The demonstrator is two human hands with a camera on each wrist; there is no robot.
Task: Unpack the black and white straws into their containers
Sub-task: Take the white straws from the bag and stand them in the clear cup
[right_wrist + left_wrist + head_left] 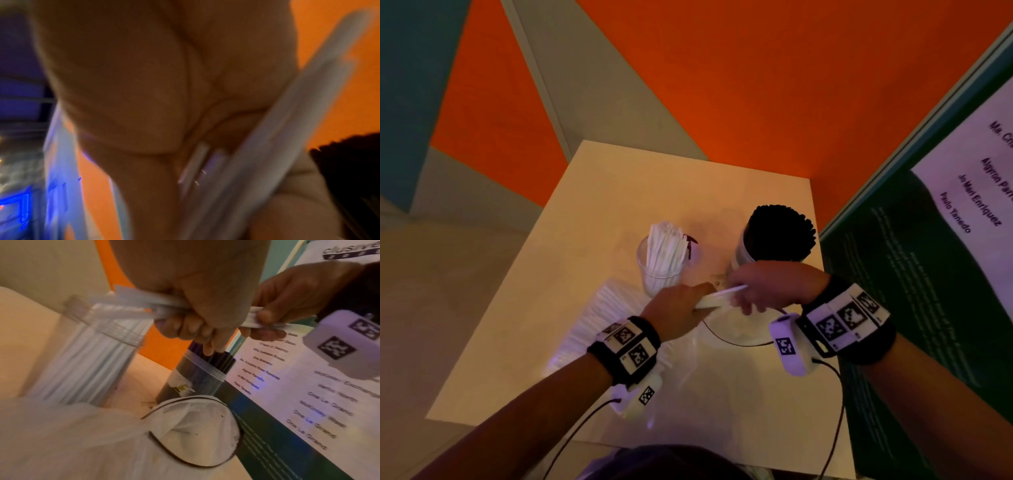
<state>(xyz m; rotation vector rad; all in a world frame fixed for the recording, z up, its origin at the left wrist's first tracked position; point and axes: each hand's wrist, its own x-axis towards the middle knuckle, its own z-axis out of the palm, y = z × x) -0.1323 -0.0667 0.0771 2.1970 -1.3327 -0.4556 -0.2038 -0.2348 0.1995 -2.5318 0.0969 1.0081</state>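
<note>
- I judge the black half of the job done or nearly so: the clear plastic jar of black straws (779, 236) stands packed full at the far right of the pale square table (524, 342), and I see no loose black straws anywhere.
- The clear plastic jar of white straws (666, 263) stands just left of it, upright and partly filled, with room to spare.
- My left hand (678, 310) is curled round a small bundle of white paper-wrapped straws (717, 298), held low in front of the 2 jars.
- My right hand (767, 286) pinches the other end of that bundle (the left wrist view shows thumb and fingers nipping the wrapper), so I take this as stripping the wrappers.
- Still to go: a flat pack of white straws in clear plastic (602, 308) lies on the table by my left wrist, so a good share of the white ones remains.
- A white bag-lined bin with a dark rim (197, 431) sits below, presumably for wrappers.
</note>
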